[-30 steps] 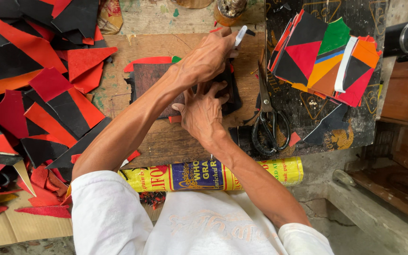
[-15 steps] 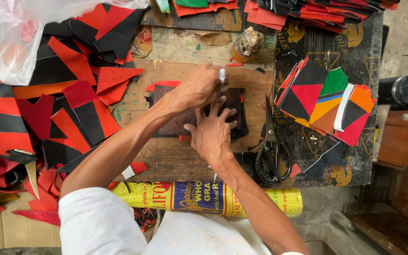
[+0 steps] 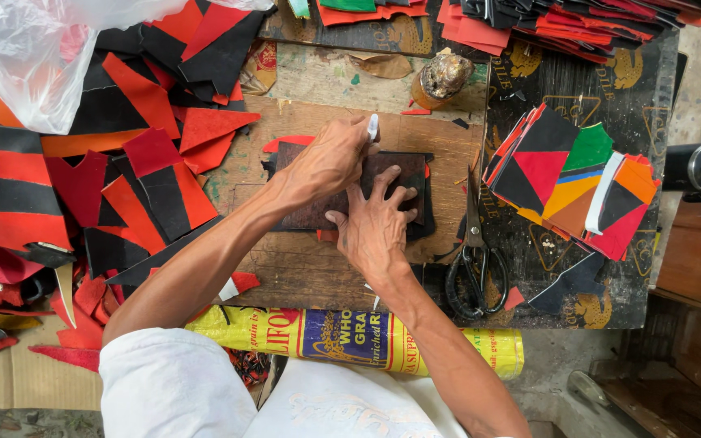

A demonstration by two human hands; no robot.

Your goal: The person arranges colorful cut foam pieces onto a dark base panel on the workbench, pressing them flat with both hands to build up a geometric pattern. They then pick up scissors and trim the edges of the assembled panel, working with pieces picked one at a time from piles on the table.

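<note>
Two hands work at the centre of the head view, over a brown wooden cutting board [image 3: 318, 268]. The left hand [image 3: 326, 162], closed in a fist-like grip, holds a slim white pen-like marking tool [image 3: 372, 127] with its tip pointing down at the far edge of a dark brown rectangular leather-like template [image 3: 395, 166]. The right hand [image 3: 375, 223] lies flat with fingers spread wide, pressing the template down onto a black sheet piece [image 3: 423, 219] whose edge shows just beyond the template's right side; it grips nothing.

Judged from this posture, the step in hand is tracing the template outline. The next move calls for steady downward pressure from the right hand, so that the template does not slip while the tool follows the edge.

Black-handled metal scissors [image 3: 474, 268] lie just to the right of the board. A stack of multicoloured pieced panels [image 3: 569, 178] rests further right. Loose red and black offcuts [image 3: 123, 162] cover the left of the bench.
</note>
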